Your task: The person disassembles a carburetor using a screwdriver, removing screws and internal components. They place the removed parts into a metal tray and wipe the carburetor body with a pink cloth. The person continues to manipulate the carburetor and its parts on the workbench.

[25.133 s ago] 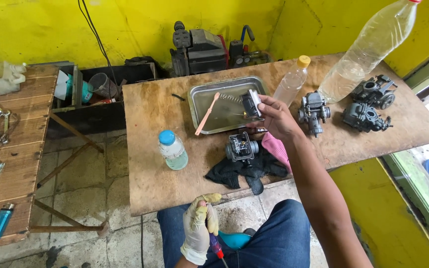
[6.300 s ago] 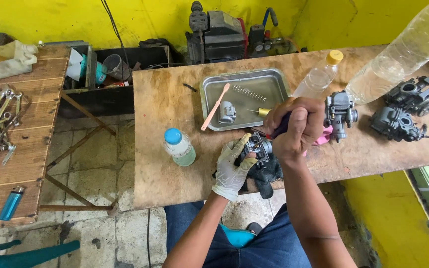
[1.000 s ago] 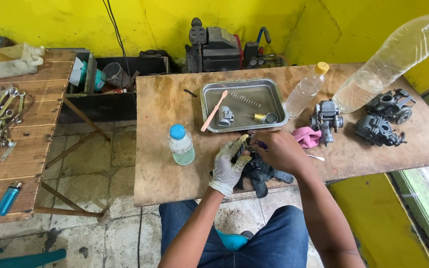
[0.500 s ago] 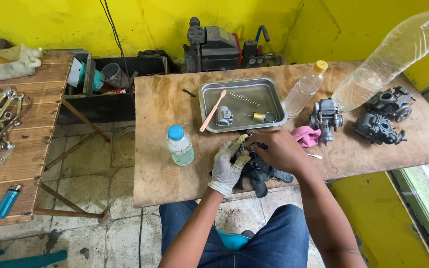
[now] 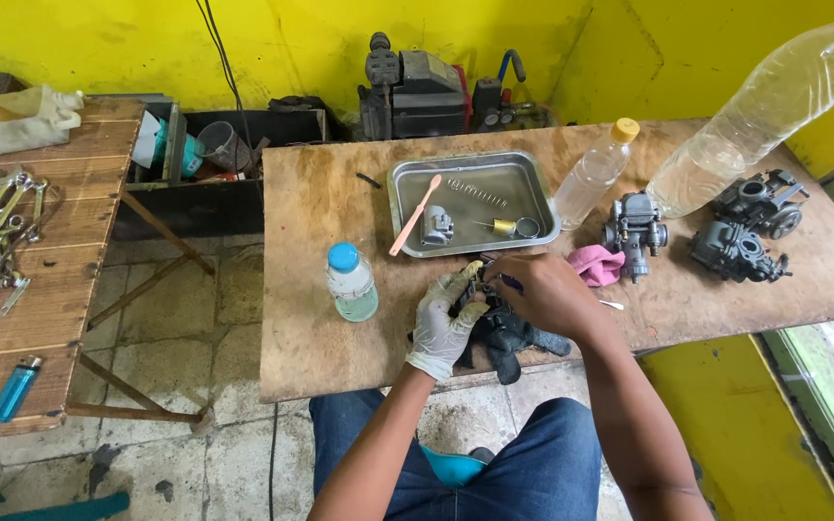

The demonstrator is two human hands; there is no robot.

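While the carburetor (image 5: 483,307) is steadied on the dark cloth (image 5: 514,338) at the near edge of the wooden table (image 5: 311,222), the gloved left hand (image 5: 444,323) is clamped around its body and the bare right hand (image 5: 542,294) is closed on a small tool at its top. A firm hold and a straight, upright tool would be judged best. Counted from the head view: three other carburetors, three bottles, one metal tray (image 5: 407,178), one pink toothbrush (image 5: 415,214).
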